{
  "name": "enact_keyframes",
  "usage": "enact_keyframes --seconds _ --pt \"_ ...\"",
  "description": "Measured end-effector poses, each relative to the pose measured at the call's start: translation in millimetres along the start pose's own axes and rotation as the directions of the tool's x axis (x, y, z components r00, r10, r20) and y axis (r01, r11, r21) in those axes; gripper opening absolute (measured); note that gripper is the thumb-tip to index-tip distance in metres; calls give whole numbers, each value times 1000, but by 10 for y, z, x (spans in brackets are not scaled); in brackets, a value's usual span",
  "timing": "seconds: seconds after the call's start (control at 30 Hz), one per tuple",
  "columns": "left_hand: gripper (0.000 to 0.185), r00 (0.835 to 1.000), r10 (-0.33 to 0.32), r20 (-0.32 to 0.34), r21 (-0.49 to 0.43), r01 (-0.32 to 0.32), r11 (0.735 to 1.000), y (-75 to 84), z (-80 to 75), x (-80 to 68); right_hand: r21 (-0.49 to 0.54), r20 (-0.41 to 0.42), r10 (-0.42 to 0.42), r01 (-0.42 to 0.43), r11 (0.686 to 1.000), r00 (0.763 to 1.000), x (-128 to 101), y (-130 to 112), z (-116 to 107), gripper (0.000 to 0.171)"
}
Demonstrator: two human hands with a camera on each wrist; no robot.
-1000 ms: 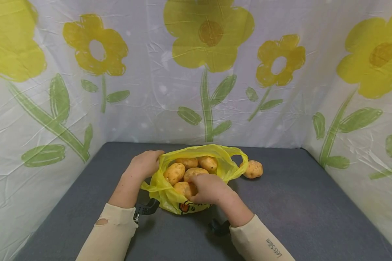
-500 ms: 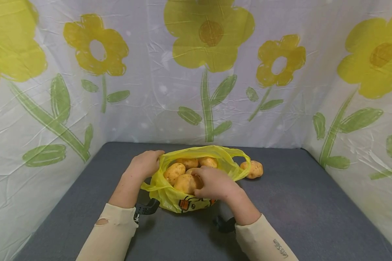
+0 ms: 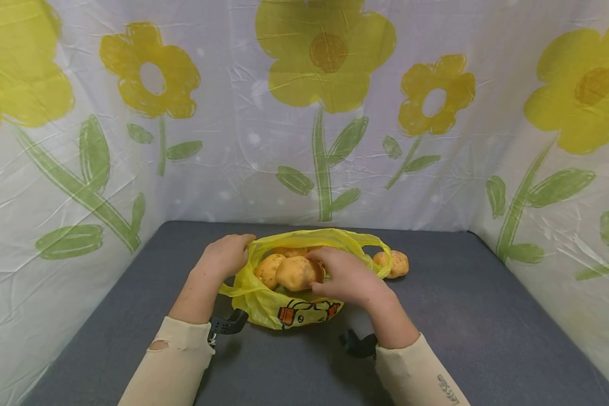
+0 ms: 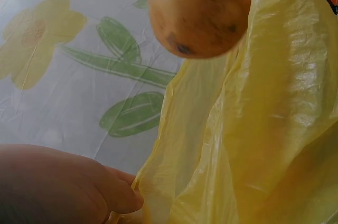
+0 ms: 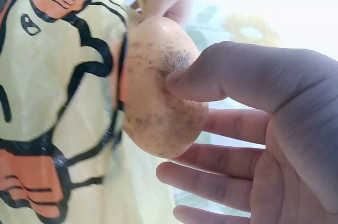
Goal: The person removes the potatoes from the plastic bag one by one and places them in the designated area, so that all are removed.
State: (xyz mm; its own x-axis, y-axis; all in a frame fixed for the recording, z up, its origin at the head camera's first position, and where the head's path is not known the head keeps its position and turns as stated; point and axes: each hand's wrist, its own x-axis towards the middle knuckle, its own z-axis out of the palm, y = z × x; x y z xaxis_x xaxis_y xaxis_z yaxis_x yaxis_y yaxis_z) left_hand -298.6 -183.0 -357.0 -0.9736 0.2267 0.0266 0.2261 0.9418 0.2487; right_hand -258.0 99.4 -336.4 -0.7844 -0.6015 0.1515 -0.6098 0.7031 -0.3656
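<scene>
Potatoes fill the yellow plastic bag (image 3: 284, 304), which sits on the grey bench (image 3: 462, 321) just ahead of us; we count at least two more tubers (image 3: 267, 269) inside, though the fold of the rim hides how many lie deeper. Our right hand (image 3: 350, 279) has its thumb and fingers curled round one potato (image 3: 298, 273), holding it at the bag's mouth, above the others. Our left hand (image 3: 226, 255) pinches the bag's rim at 9 o'clock of the opening, keeping it spread. One loose potato (image 3: 393, 263) lies on the bench at 3 o'clock of the bag, just behind its handle loop (image 3: 375, 248).

The right wrist view shows what the head view cannot: the thumb (image 5: 211, 78) pressed on the potato's speckled skin (image 5: 158, 102), fingers cupped beneath, and the cartoon duck print (image 5: 58, 76) on the bag wall touching the potato. The left wrist view shows the held potato (image 4: 200, 10) from below (dark eyes on its skin), with the translucent yellow film (image 4: 253, 129) beside it and our fingertips (image 4: 119, 195) gripping the film's edge. A flower-printed sheet (image 3: 325, 113) walls the bench.
</scene>
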Motion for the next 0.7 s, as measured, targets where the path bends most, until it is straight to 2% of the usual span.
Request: enact_keyframes --seconds 0.37,0.7 --pt "43 1000 9 -2 6 -9 1000 8 5 1 19 -37 26 -25 1000 999 -93 46 -180 56" --pt "43 1000 6 0 7 -6 1000 3 8 6 82 -75 93 -86 993 993 -194 139 -350 54"
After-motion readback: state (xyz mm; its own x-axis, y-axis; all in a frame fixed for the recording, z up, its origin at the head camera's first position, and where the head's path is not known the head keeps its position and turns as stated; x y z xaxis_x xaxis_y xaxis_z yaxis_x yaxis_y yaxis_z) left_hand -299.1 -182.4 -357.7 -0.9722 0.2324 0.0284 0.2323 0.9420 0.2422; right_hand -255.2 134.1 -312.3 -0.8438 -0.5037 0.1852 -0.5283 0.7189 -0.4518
